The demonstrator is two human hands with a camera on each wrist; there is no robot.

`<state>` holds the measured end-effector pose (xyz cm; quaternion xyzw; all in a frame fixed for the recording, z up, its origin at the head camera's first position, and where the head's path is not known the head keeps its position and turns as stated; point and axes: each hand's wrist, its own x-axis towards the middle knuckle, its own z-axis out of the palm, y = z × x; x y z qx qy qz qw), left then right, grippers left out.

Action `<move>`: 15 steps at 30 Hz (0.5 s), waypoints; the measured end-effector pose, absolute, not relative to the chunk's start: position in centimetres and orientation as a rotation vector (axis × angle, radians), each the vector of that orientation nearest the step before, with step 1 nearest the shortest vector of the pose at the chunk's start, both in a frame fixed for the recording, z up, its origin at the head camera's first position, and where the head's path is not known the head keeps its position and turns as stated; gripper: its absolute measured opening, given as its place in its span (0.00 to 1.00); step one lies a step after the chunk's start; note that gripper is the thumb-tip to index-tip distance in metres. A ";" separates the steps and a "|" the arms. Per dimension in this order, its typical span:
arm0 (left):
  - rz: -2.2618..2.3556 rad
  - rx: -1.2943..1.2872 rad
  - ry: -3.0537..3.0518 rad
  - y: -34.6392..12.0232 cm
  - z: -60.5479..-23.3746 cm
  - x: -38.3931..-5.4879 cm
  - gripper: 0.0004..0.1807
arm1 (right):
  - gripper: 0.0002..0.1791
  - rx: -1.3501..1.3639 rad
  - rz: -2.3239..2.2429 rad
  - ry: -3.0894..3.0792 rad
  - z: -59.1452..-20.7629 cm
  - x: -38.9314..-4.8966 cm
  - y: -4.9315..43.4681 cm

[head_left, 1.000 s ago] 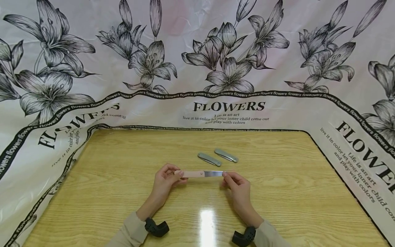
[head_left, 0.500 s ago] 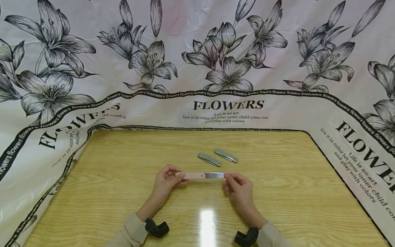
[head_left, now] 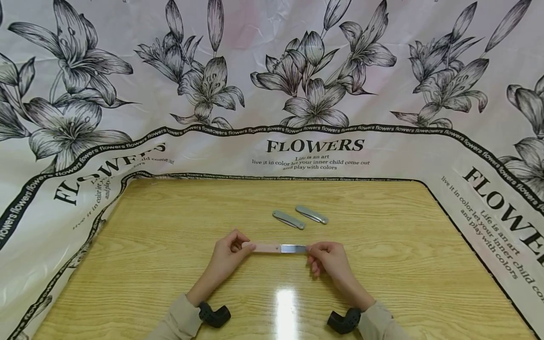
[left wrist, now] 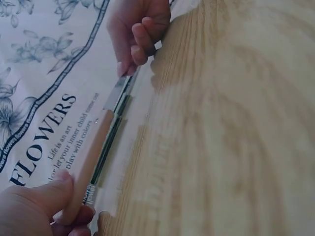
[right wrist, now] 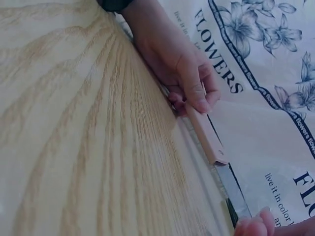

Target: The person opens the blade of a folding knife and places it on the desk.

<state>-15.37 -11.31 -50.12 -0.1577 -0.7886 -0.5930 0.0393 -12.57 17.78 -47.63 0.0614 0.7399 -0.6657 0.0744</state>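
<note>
The left hand [head_left: 227, 252] pinches the pink handle end of an opened folding knife [head_left: 275, 248], and the right hand [head_left: 329, 259] pinches the tip of its steel blade; both grips are closed on it, fingers curled. Since a second ago the knife has sunk lower and nearer the person, just above the bench [head_left: 170, 245], and the right hand's fingers have curled in more. Beyond it, well apart, two closed grey folding knives [head_left: 289, 219] [head_left: 311, 214] lie side by side, unmoved. A flower-printed sheet [head_left: 316, 151] rings the bench.
</note>
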 end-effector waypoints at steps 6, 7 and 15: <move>-1.590 -0.534 -2.464 -11.4 -50.4 -15.6 0.06 | 0.12 0.115 -1.918 2.193 -47.4 -12.7 18.2; -1.553 -0.542 -2.472 -11.4 -50.4 -15.6 0.06 | 0.13 0.109 -1.914 2.184 -47.3 -12.7 18.3; -1.416 -0.540 -2.531 -11.4 -50.2 -15.6 0.08 | 0.12 0.084 -1.870 2.191 -47.3 -12.8 18.5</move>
